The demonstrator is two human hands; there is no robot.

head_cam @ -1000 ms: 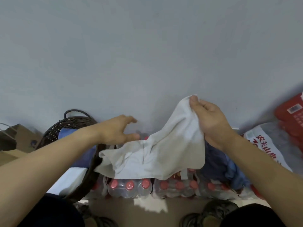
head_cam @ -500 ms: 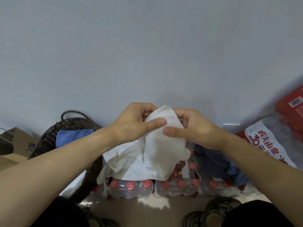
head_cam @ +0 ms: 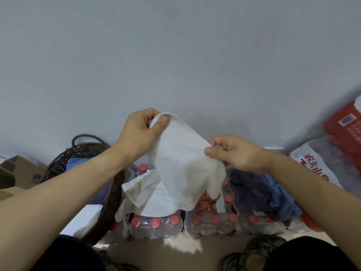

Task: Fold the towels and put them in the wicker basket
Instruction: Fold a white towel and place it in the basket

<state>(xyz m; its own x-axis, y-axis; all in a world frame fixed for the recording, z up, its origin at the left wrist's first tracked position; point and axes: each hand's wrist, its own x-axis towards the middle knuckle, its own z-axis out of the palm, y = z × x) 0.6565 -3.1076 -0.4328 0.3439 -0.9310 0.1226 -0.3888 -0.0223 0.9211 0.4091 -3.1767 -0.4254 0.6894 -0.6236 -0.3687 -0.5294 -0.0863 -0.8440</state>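
The white towel (head_cam: 183,169) you hold is soft, matte and creased, its lower part drooping in loose folds over the shrink-wrapped water bottles (head_cam: 156,224) at lower centre of the frame. It hangs between your hands, stretched along its top edge from upper left to lower right. Your left hand (head_cam: 139,132) pinches the higher corner between thumb and curled fingers, just above centre. Your right hand (head_cam: 236,153) pinches the lower end of that edge the same way, right of centre. The wicker basket (head_cam: 86,151), dark woven cane with a loop handle, sits at left behind your left forearm, with blue cloth (head_cam: 75,163) inside. A crumpled heap of dark blue towels (head_cam: 254,184) lies under your right wrist.
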